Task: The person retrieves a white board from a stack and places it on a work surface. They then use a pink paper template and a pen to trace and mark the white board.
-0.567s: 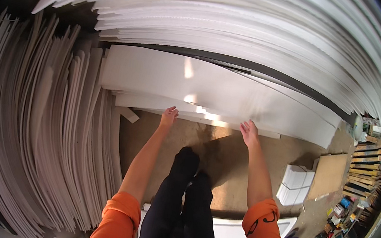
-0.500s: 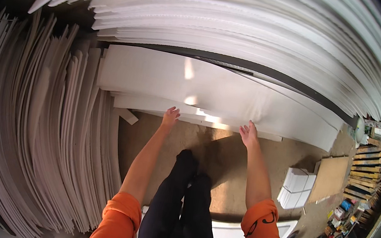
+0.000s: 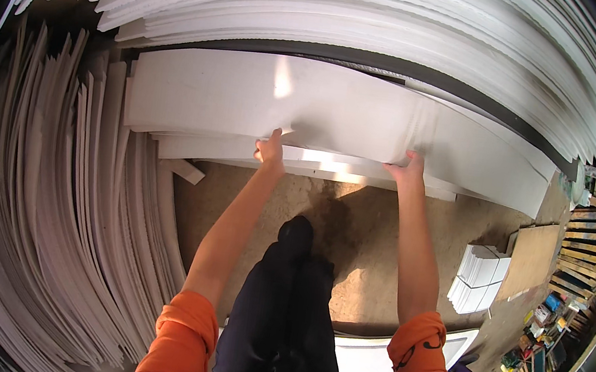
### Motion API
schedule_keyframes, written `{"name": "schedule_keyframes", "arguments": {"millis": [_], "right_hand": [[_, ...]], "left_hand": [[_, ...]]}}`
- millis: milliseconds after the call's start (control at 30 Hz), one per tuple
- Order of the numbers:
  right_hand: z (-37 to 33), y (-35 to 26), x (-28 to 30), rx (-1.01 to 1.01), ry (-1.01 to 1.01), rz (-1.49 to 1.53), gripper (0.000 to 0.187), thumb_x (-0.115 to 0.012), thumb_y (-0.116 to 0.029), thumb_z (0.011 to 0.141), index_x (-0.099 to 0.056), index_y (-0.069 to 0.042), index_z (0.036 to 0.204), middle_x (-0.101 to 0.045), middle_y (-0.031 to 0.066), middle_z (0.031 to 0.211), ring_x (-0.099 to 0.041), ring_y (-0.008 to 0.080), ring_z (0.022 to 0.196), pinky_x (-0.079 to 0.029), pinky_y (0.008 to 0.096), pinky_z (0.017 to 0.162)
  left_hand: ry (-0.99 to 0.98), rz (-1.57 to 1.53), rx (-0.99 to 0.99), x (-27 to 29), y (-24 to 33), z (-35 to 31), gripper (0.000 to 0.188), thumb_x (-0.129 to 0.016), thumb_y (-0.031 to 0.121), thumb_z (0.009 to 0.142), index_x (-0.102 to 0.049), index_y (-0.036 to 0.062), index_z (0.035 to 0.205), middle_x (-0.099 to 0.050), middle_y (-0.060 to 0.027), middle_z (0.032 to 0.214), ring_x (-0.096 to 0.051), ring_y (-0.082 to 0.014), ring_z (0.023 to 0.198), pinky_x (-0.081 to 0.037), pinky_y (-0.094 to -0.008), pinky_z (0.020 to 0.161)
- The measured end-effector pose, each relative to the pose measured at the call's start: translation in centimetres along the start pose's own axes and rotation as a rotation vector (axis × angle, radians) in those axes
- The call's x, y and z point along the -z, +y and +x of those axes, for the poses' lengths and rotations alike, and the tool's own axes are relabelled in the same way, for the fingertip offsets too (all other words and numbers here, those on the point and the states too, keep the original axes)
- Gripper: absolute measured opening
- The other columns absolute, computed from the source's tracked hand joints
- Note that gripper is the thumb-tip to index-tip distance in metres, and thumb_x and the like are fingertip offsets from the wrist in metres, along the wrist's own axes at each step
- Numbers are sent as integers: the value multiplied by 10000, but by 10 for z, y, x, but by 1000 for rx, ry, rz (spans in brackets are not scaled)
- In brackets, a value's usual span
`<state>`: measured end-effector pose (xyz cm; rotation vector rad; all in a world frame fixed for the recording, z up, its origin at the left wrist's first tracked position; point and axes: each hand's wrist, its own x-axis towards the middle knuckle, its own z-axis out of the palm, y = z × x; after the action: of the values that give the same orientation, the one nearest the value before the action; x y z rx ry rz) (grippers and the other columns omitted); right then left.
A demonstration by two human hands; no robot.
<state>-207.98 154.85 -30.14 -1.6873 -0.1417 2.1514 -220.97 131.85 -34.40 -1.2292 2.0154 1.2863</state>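
Note:
A long white sheet (image 3: 205,91), flat and board-like, lies in front of me on top of a low pile of similar pieces. My left hand (image 3: 270,150) grips its near edge left of the middle, thumb on top and the other fingers curled at the edge. Farther right along the same edge, my right hand (image 3: 409,170) has its thumb over the top, with its fingers partly hidden beneath. More white sheets (image 3: 205,150) stick out below the gripped one.
Tall stacks of white sheets (image 3: 350,20) rise beyond the pile, and another stack (image 3: 47,206) fills the left side. At right are a strapped white bundle (image 3: 479,280), a brown board (image 3: 529,258) and wooden pallets (image 3: 587,250). A white panel (image 3: 365,364) lies behind my legs.
Both hands have reached forward from short of the pile and closed on the top sheet's near edge. My view has shifted slightly.

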Motion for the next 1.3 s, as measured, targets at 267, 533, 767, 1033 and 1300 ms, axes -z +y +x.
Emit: {"name": "schedule_keyframes", "arguments": {"millis": [267, 533, 767, 1033, 1300], "right_hand": [[13, -40, -13, 117, -94, -127, 416, -457, -198, 804, -340, -58, 1179, -354, 127, 1240, -374, 319, 1118, -326, 497, 911], [50, -7, 22, 80, 51, -105, 585, -549, -203, 742, -312, -100, 1267, -316, 99, 1308, -293, 313, 1200, -219, 505, 970], [26, -9, 2, 31, 277, 70, 515, -594, -216, 720, -399, -90, 1179, -433, 71, 1202, -418, 261, 1087, -284, 461, 942], [16, -19, 9, 182, -131, 54, 431, -633, -175, 743, -464, -125, 1136, -488, 48, 1112, -464, 213, 1043, -398, 386, 876], [-99, -57, 7, 409, -380, 63, 406, -617, -152, 757, -463, -10, 1105, -525, 76, 1074, -506, 215, 984, -393, 342, 899]], "left_hand": [[-305, -510, -64, -10, 22, -21, 790, -676, 248, 684, -113, 65, 1207, -327, -163, 1198, -370, -272, 1099, -306, -433, 963], [-296, -372, 90, -10, 9, 6, 791, -701, 228, 651, -136, 92, 1187, -370, -166, 1128, -402, -273, 1054, -327, -386, 938], [-147, -473, 119, -13, 10, 9, 695, -708, 207, 654, -190, 88, 1102, -399, -149, 1028, -464, -214, 848, -424, -319, 754], [-204, -560, 74, -4, 26, -21, 596, -678, 191, 697, -286, 51, 1123, -461, -93, 1023, -491, -176, 868, -437, -293, 783], [-717, -774, -119, 62, 43, -99, 449, -627, 199, 766, -435, 8, 1124, -422, -103, 1136, -439, -225, 1049, -364, -370, 938]]}}
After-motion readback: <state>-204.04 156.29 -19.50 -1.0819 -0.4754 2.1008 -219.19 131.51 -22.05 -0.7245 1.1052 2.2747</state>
